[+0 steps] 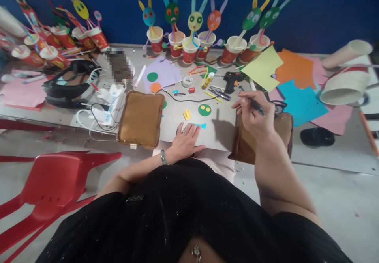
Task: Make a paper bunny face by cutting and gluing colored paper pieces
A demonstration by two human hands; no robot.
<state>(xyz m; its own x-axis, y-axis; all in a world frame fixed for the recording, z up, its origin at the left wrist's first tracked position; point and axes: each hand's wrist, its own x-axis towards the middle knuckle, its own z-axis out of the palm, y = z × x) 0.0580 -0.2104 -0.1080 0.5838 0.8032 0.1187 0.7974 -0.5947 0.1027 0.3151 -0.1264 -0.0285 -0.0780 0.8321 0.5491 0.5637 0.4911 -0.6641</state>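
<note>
My left hand (186, 140) lies flat at the table's front edge, fingers apart. Its fingertips meet a small blue paper piece (201, 125), partly hidden beneath them. Raised over the brown cushion on the right, my right hand (257, 111) is closed around a dark pen (257, 107). Between the hands lies a green paper circle (204, 110) with two yellow dots on it. Small yellow paper pieces (187, 114) rest just beyond my left fingers.
Brown cushions flank the work spot, one left (140, 119), one right (286, 129). Behind lie a black glue gun (232, 82), a tape roll (187, 81) and a utility knife (219, 93). Paper cups (191, 50) with rabbit-like paper figures line the back. Coloured sheets (302, 101) lie right, a power strip (114, 103) left.
</note>
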